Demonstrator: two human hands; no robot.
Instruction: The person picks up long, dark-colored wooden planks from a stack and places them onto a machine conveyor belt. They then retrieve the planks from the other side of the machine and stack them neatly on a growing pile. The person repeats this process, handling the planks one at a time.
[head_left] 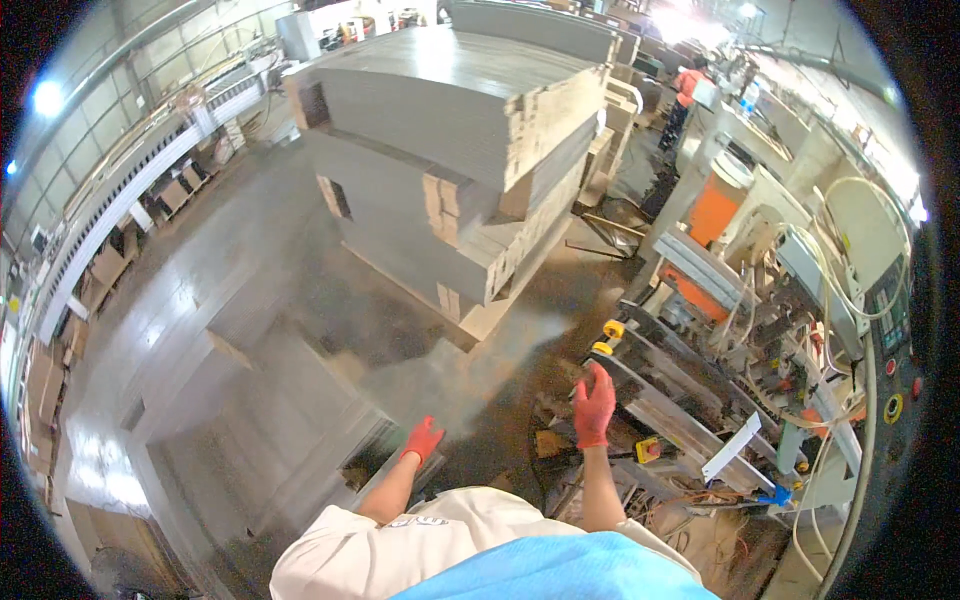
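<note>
Both my hands wear red gloves. My left hand (422, 438) hangs low over a stack of grey boards (290, 420) at my lower left, fingers loosely spread and holding nothing. My right hand (594, 404) is raised with fingers apart, empty, close to the metal infeed rails (680, 400) of a machine on my right. Yellow rollers (607, 337) sit on the rail end just beyond that hand.
A tall pallet stack of grey boards (450, 150) stands ahead. The machine (800, 300) with cables, an orange body and a control panel (890, 340) fills the right side. A person in orange (688, 90) works far back. Wood scraps (550, 440) litter the dark floor.
</note>
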